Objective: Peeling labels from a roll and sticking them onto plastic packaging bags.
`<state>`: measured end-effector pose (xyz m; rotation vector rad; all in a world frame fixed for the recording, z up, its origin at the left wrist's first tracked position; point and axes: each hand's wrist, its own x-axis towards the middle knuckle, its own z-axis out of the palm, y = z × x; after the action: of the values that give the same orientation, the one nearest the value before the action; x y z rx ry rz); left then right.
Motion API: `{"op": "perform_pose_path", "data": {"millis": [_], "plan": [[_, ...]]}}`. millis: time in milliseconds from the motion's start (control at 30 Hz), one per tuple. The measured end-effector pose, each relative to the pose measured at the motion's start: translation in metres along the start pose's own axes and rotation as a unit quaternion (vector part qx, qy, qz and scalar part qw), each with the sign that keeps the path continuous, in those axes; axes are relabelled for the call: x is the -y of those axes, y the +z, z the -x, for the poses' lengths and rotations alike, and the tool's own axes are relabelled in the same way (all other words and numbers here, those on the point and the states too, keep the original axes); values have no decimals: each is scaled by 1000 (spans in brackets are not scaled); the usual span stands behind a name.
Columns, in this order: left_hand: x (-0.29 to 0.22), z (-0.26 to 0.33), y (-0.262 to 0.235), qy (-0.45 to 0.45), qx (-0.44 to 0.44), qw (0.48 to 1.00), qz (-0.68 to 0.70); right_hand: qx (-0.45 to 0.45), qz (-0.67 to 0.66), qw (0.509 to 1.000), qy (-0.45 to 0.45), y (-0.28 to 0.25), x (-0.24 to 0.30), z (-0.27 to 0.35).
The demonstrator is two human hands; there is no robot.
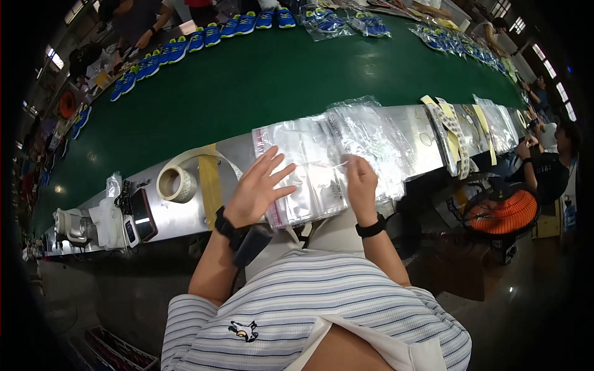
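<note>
A stack of clear plastic bags point(309, 198) lies on the metal ledge in front of me. More clear bags point(377, 139) overlap it on the right. My left hand point(257, 188) is open over the left side of the stack, its fingers spread. At the right side of the stack, my right hand point(362, 184) is closed, thumb and fingertips pinched on the edge of a thin clear bag. Its fingertips partly hide the plastic there. Both wrists wear black bands.
Beyond the ledge runs a green conveyor belt point(247, 80) with blue shoes point(177, 49) along its far side. Left of the bags are a sticker roll point(187, 185) and a phone point(144, 213). Sticker strips point(455, 139) lie right, above an orange fan point(502, 213). Other people work around the belt.
</note>
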<state>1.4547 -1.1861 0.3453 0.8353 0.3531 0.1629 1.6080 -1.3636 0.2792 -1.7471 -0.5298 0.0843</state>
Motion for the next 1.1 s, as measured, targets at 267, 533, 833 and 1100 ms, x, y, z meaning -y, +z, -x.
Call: {"op": "perform_pose_path", "data": {"millis": [267, 533, 833, 1100], "plan": [[48, 67, -78, 79, -347, 906, -229, -372, 43, 927, 23, -82, -40, -20], [73, 26, -129, 28, -244, 784, -571, -73, 522, 842, -117, -33, -22, 4], [49, 33, -65, 65, -146, 984, -83, 358, -202, 875, 255, 92, 29, 52], [2, 73, -212, 108, -355, 928, 48, 413, -242, 836, 268, 51, 35, 51]]}}
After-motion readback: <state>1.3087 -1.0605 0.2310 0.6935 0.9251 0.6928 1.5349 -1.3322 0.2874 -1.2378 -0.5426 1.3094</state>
